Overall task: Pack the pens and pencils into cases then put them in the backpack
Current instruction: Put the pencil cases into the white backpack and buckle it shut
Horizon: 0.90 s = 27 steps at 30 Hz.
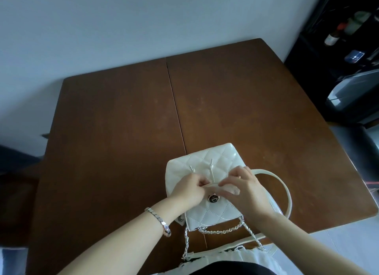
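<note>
No readable text anywhere. Round metal clasp (213,198) on the white quilted backpack (207,192) carries an emblem, too blurred to read. Bottle label (331,39) on the dark shelf, far right of the backpack, is illegible too.

— What's my table (123,121) carrying?
— Brown wood, one seam running twelve to six. My white quilted backpack (209,215) lies at five o'clock, chain straps (223,231) apparently trailing past the near edge.
</note>
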Tool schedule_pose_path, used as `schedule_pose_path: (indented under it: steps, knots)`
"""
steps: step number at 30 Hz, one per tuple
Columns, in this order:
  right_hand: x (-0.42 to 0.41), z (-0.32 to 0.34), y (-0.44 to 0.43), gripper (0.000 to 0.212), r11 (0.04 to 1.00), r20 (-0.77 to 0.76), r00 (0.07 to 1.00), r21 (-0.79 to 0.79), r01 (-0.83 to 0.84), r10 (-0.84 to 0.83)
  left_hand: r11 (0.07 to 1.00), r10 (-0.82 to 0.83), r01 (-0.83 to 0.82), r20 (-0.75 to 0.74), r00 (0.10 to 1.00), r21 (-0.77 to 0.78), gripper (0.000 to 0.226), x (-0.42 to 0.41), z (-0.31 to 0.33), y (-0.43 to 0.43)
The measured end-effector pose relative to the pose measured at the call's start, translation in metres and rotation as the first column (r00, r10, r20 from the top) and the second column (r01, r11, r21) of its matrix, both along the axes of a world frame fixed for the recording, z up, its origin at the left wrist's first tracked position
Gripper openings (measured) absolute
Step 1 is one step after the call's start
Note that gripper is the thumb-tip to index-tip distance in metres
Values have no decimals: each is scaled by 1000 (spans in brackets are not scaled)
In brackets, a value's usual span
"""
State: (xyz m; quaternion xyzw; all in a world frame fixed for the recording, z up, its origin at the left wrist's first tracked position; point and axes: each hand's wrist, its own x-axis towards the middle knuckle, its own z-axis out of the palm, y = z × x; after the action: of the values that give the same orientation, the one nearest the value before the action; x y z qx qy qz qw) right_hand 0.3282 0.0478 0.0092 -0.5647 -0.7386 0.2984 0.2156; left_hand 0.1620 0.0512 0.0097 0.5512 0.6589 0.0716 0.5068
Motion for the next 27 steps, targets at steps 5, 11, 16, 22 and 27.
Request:
schedule_pose_path:
  steps: [5, 11, 16, 22, 27]
  knots:
    - [-3, -13, -22, 12, 951, 104, 981, 249, -184, 163, 1000, 22, -22, -46, 999, 3, 36, 2, -6, 5]
    - [-11, -18, -30, 13, 923, 70, 997, 380, -67, 44, 999, 45, -46, -63, 997, -17, 31, 4, -8, 7]
    - [-29, 1, -36, 11, 987, 46, 986, 30, 156, -158, 998, 52, -53, -21, 998, -43, 39, 4, -2, 9]
    - [-40, 17, -23, 26, 880, 174, 956, -379, 288, -238, 997, 69, -68, 27, 997, -21, 32, 2, -2, 5]
    - [-42, 23, -27, 31, 881, 236, 956, -396, 259, -175, 998, 61, -61, 25, 998, 12, 33, 3, 1, 0]
